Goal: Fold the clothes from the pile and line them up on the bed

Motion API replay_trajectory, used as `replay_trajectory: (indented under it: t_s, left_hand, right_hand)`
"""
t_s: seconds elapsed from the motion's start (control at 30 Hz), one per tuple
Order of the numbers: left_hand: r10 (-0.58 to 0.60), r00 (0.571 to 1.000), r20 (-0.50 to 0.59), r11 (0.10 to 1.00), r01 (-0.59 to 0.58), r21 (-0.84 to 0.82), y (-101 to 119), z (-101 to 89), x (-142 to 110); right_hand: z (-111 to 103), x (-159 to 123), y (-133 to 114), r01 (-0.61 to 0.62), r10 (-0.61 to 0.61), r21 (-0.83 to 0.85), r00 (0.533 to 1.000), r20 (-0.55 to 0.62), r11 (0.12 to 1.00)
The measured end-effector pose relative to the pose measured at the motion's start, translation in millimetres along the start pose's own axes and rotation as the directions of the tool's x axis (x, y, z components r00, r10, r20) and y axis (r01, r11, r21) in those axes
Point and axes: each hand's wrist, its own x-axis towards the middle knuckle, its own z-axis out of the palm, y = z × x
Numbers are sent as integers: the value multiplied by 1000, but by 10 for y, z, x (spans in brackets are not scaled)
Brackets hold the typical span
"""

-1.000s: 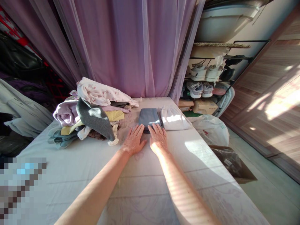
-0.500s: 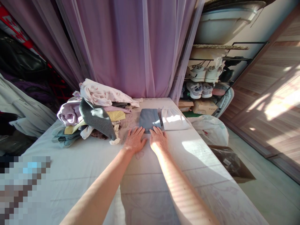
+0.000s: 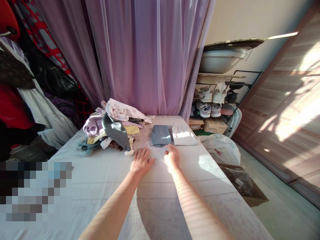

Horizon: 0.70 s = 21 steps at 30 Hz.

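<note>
A folded blue-grey garment [image 3: 160, 135] lies on the pale bed cover [image 3: 105, 186], its front edge slightly rounded. My left hand [image 3: 141, 162] rests flat on the cover, fingers spread, a little in front and to the left of that garment. At the garment's front right corner is my right hand [image 3: 172, 158], its fingers curled in and meeting the edge. Whether cloth is pinched there is hidden. Close beside, on the right, sits a folded white garment [image 3: 183, 136] with a gathered top. A loose heap of clothes [image 3: 116, 130] is at the left.
A purple curtain [image 3: 140, 60] hangs behind the bed. Right of the bed stand a shoe rack with sneakers [image 3: 204, 108], a white plastic bag [image 3: 222, 148] and an open cardboard box [image 3: 246, 186] on the floor. Hanging clothes and a black bag [image 3: 53, 75] are at the left.
My left hand has drawn back off the blue-grey garment onto the cover. My right hand has curled its fingers at the garment's front edge. The camera view has tilted up.
</note>
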Motion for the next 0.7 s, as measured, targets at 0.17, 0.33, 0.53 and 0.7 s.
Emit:
replay_trajectory:
  t_s: [0.17, 0.33, 0.53, 0.7]
  left_hand:
    - [13, 999, -48, 1000, -11, 29, -32, -4, -188]
    - [23, 999, 27, 1000, -23, 0, -76, -87, -280]
    - [106, 994, 35, 992, -108, 59, -387, -415, -246]
    - [66, 992, -106, 995, -57, 88, -686, -1014, 67]
  right_hand:
    - [-38, -164, 96, 14, -14, 18, 1000, 5, 1000]
    - [-120, -389, 141, 56, -56, 37, 998, 0, 998]
    - [-165, -487, 146, 73, -72, 49, 997, -26, 996]
    - [-152, -483, 165, 84, -81, 71, 996, -38, 994]
